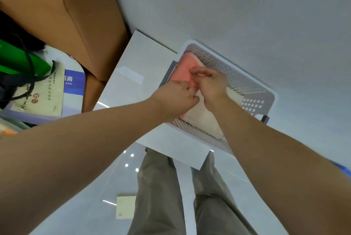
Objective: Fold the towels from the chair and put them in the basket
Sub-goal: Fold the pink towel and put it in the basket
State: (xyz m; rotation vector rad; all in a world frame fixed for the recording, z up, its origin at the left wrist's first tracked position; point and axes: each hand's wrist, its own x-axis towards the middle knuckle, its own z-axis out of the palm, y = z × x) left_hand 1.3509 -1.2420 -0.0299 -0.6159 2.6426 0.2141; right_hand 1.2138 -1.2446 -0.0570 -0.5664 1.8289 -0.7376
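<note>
Both hands are inside the basket [273,95]. The left hand [178,95] and right hand [210,84] each pinch the pink towel [182,72] at its near edge, fingers curled. It lies folded at the far end, against the cream towel [201,118]. Risk: an uneven release springs the fold open or bunches it against the wall.

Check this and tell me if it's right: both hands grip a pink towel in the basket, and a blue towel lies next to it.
One thing is wrong: the colour of the second towel. The head view shows the left hand and right hand gripping the pink towel in the basket, but a white towel, not a blue one, lies next to it.
</note>
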